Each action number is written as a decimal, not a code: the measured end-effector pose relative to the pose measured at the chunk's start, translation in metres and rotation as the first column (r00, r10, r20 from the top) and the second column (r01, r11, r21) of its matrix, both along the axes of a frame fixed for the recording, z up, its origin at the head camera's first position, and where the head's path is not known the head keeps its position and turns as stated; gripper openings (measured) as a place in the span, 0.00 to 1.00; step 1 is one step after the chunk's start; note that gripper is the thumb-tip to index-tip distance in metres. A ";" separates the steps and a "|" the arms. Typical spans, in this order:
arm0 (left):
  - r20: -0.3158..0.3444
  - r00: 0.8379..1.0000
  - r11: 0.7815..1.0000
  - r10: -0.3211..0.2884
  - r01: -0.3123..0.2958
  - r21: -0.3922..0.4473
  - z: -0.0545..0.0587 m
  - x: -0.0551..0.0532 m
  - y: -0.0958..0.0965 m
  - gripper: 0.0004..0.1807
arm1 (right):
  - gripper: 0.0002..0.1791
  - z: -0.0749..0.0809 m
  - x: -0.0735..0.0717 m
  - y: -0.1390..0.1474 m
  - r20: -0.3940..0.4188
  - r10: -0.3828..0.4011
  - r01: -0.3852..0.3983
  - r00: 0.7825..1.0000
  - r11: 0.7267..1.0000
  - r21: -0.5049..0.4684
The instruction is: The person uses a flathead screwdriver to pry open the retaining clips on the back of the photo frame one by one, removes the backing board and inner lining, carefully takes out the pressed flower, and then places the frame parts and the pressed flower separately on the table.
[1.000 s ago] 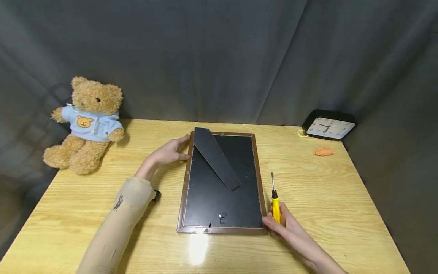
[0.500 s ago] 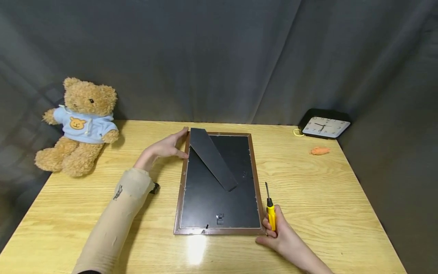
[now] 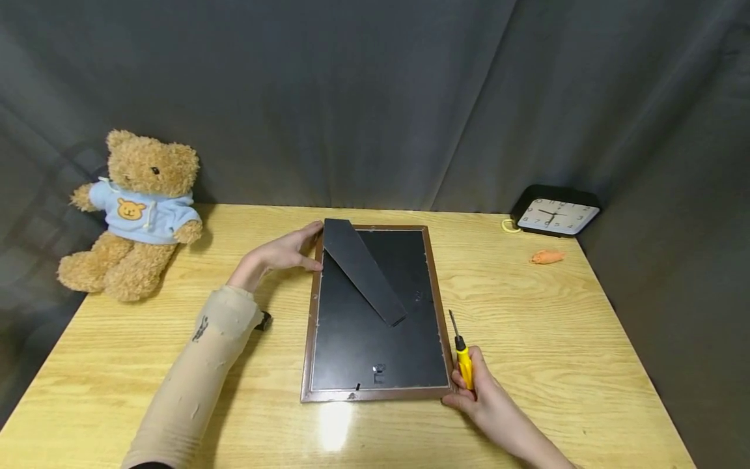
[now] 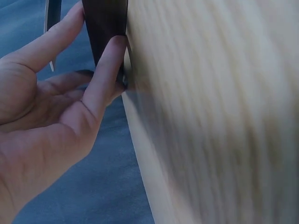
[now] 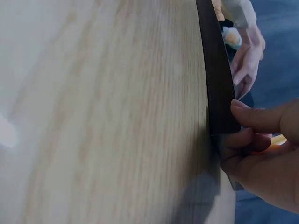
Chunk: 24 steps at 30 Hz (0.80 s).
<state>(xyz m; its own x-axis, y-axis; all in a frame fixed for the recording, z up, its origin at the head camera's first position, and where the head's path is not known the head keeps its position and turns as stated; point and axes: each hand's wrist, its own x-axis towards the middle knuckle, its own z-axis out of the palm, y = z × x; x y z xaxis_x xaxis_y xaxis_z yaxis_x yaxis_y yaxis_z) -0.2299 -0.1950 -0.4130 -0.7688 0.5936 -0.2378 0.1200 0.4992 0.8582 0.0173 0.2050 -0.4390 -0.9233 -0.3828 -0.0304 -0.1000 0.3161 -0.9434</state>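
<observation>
A brown picture frame [image 3: 436,286] lies face down on the wooden table, its black back panel and slanted easel stand [image 3: 363,270] uppermost. At the far left corner my left hand [image 3: 281,252] holds the frame, thumb on the left side and other fingers around the corner. The left wrist view shows these fingers at the frame's dark edge [image 4: 105,28]. My right hand [image 3: 483,397] is at the near right corner, gripping a yellow-handled screwdriver [image 3: 465,366] with its shaft pointing away. In the right wrist view, the right thumb [image 5: 245,112] touches the frame's side.
A teddy bear [image 3: 140,215] in a blue hoodie sits at the back left. At the back right stand a black-cased clock [image 3: 553,212] and, before it, a small orange object [image 3: 547,257]. A dark curtain [image 3: 375,104] closes off the back.
My right thumb has shifted from the top of the near right corner to its near side. The screwdriver now tilts slightly further left. The left hand keeps its place on the frame.
</observation>
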 end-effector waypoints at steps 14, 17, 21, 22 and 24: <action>-0.110 0.982 0.984 0.153 -0.162 -0.080 0.001 0.048 -0.013 0.53 | 0.27 0.001 -0.026 0.029 -0.015 -0.058 0.059 0.998 0.998 0.026; -0.141 0.971 0.976 0.193 -0.205 -0.078 -0.001 0.055 -0.017 0.51 | 0.26 0.001 -0.033 0.034 0.001 -0.070 0.069 0.998 0.997 0.024; -0.180 0.952 0.957 0.247 -0.268 -0.108 -0.002 0.062 -0.019 0.51 | 0.26 0.001 -0.042 0.039 0.016 -0.098 0.097 0.995 0.993 0.061; -0.185 0.949 0.953 0.257 -0.280 -0.116 -0.002 0.064 -0.019 0.51 | 0.25 0.001 -0.044 0.040 0.016 -0.106 0.104 0.994 0.992 0.074; -0.205 0.942 0.945 0.265 -0.296 -0.138 -0.001 0.066 -0.019 0.52 | 0.25 0.001 -0.048 0.041 0.002 -0.116 0.115 0.993 0.988 0.099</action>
<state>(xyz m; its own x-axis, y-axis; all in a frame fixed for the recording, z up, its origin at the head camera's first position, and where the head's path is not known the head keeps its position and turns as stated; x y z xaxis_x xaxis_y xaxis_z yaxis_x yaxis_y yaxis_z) -0.1634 -0.2144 -0.4143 -0.9375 0.3117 -0.1549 0.0999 0.6672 0.7381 -0.0309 0.2461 -0.4378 -0.9608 -0.2683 -0.0695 -0.0506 0.4162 -0.9078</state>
